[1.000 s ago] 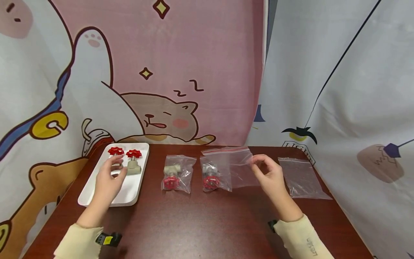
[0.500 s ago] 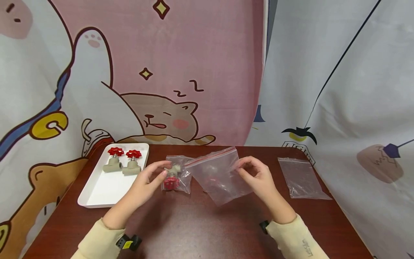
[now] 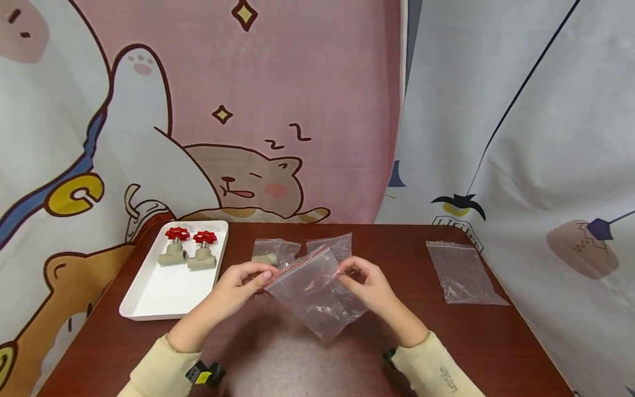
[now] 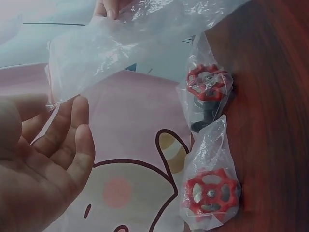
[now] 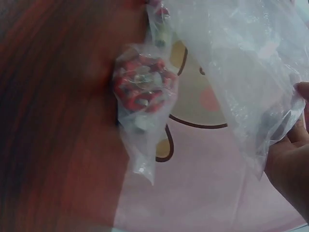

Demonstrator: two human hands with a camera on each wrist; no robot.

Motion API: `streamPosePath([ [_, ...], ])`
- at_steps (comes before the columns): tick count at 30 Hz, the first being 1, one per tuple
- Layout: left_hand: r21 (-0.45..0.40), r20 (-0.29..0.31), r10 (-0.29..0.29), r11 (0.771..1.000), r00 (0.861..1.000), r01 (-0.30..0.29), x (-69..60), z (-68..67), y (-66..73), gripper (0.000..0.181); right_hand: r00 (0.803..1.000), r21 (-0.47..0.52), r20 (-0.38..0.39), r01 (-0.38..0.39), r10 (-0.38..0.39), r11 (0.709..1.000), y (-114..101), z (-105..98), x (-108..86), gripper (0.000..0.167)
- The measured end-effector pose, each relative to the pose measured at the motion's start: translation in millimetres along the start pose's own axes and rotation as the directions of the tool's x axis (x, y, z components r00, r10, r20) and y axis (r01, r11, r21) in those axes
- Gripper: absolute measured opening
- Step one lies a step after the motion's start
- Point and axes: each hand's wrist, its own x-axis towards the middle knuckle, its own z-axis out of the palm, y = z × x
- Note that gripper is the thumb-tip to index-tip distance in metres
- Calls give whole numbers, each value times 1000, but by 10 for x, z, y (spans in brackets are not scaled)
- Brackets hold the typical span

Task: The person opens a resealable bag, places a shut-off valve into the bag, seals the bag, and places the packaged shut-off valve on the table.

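Note:
An unfilled clear zip bag (image 3: 317, 298) hangs tilted between the two hands, above the table. At the red-striped edge, the left hand (image 3: 238, 286) pinches one corner; the right hand (image 3: 369, 284) pinches the bag's other side. In the left wrist view the same bag (image 4: 96, 63) spans from the left hand (image 4: 48, 150) to the other hand's fingertips. Behind it lie two bagged valves with red handwheels; one bagged valve (image 4: 210, 193) is nearer the left wrist camera, and another bagged valve (image 5: 145, 87) shows in the right wrist view. The head view largely hides both.
A white tray (image 3: 163, 292) at the left holds two beige valves with red wheels, one valve (image 3: 173, 248) left of the other valve (image 3: 202, 256). A flat zip bag (image 3: 463, 273) lies at the table's right. A printed curtain (image 3: 297, 71) stands behind the table.
The left hand has moved from over the tray to the bag and now pinches its corner. The right hand has brought the bag left and nearer, off the bagged valve it overlapped.

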Motion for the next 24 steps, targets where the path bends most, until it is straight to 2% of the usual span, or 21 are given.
streamPosePath([
  [5,36,7,7,999,1000,-7,-1,19,-40,19,1000,-14,5,-22,22,1000,11,27,-2,12],
  [12,31,42,-18,999,999,16,-11,51,-56,22,998,-69,8,-64,65,996,-193,55,28,9],
  [19,36,50,-16,999,999,14,5,89,-86,23,995,-134,-43,-94,90,987,94,75,61,9],
  [24,46,32,18,999,999,-19,22,146,-116,19,994,-229,-89,-79,60,970,159,107,102,8],
])
